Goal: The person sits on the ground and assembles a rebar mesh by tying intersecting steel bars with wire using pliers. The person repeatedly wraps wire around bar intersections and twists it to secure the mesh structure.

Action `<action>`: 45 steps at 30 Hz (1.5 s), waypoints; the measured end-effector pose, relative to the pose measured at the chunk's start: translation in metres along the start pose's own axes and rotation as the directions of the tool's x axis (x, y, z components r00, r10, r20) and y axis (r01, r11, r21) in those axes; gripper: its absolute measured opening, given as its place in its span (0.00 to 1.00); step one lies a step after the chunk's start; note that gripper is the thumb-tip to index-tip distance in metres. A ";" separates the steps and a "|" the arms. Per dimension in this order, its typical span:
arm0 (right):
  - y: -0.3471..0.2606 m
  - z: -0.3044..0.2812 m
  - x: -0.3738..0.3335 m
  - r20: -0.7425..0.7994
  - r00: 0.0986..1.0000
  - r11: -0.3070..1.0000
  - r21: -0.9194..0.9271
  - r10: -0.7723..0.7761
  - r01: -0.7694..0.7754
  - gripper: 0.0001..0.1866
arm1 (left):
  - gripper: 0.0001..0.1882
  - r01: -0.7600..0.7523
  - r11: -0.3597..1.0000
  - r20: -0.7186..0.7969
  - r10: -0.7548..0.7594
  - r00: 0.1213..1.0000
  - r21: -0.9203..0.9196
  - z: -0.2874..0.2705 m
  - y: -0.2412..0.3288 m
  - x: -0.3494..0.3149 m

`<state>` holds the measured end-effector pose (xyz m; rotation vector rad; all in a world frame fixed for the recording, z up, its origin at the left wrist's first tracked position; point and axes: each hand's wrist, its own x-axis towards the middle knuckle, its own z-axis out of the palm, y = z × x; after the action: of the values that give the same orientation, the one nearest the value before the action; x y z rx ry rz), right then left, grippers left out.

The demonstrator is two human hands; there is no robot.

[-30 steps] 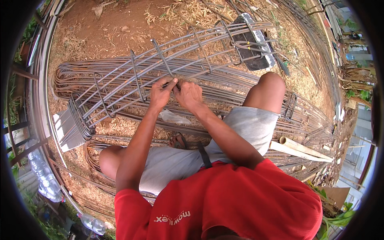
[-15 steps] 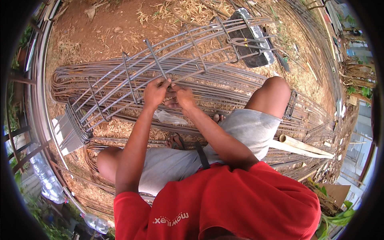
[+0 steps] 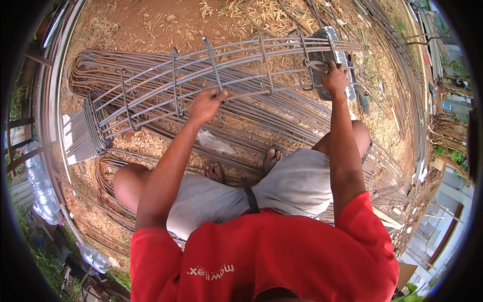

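A long rebar cage (image 3: 193, 75) of straight bars and square stirrups lies across the ground before me. My left hand (image 3: 207, 106) pinches the near bar at the foot of one stirrup (image 3: 212, 63). Whether a thin tie wire is between those fingertips cannot be made out. To the right, my right hand (image 3: 336, 81) closes round the handles of a pair of pincers (image 3: 315, 65). The pincers lie over the cage's right end, above a dark block with a white edge (image 3: 329, 35). My fingers partly hide their handles.
Bundled bent rebars (image 3: 90, 63) lie beneath and beside the cage. A stack of stirrups (image 3: 95, 121) hangs at its left end. A clear plastic bag (image 3: 215, 142) lies near my feet. More long rods (image 3: 387, 60) run along the far right.
My right hand has left the left hand and reached right to the pincers, closing on their handles. My left hand stays at the stirrup joint. The view has shifted slightly.
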<state>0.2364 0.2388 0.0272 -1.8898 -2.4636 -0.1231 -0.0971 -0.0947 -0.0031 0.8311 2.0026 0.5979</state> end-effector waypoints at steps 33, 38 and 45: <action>-0.186 -0.062 -0.214 0.716 0.491 0.840 0.540 -0.497 0.063 0.29 | 0.36 -0.049 0.999 0.000 0.049 0.999 -0.019 -0.005 -0.002 0.008; -0.189 -0.069 -0.199 0.833 0.363 0.846 0.502 -0.418 -0.180 0.33 | 0.36 -0.024 1.000 0.019 0.024 1.000 -0.012 -0.004 -0.003 0.010; -0.185 -0.064 -0.208 0.784 0.446 0.856 0.512 -0.432 -0.072 0.28 | 0.35 -0.030 0.999 -0.013 0.030 0.999 -0.010 -0.001 -0.003 0.011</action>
<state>0.1106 -0.0143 0.0673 -1.5960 -2.7529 1.7805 -0.1040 -0.0888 -0.0108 0.8548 2.0000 0.6316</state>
